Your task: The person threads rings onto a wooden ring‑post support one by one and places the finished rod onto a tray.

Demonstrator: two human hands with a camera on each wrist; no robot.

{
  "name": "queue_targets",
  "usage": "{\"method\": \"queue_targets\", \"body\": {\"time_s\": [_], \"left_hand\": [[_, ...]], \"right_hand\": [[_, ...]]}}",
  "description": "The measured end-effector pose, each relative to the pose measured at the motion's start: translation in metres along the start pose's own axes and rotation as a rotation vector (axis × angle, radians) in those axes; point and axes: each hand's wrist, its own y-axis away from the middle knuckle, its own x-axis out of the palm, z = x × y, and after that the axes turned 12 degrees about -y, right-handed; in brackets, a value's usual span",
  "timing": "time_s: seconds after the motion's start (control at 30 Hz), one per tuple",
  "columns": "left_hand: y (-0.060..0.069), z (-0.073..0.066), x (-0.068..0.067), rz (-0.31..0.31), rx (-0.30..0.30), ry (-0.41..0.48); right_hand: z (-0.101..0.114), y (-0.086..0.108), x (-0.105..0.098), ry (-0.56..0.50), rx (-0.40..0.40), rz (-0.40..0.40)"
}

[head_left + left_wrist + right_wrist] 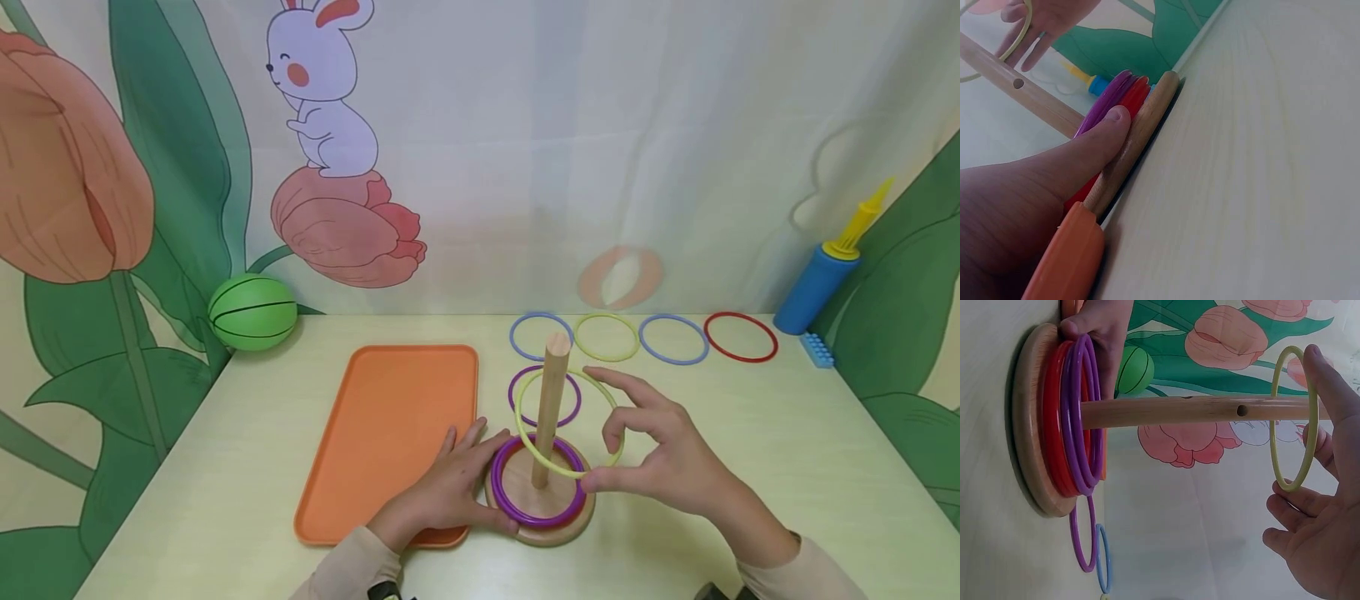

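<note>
Across the worktop (750, 425), an orange tray (405, 417) lay left of centre in the head view. Just right of its lower end, a post (553, 392) rose from its base (551, 536). The left hand (453, 485), fingers extended, touched the base; the right hand (663, 454) pinched the yellow ring (1315, 415) around the post, near its tip. Good technique (my judgement) called for bracing the base and lowering the ring level, clear of the post.
</note>
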Motion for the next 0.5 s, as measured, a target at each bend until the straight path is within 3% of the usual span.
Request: {"method": "queue_targets", "body": {"time_s": [0.5], "left_hand": [[0.0012,0.0045,0.0015,-0.025,0.031,0.027]], "right_hand": [[-0.0060,0.0058,0.0064,0.011,0.009,0.016]]}}
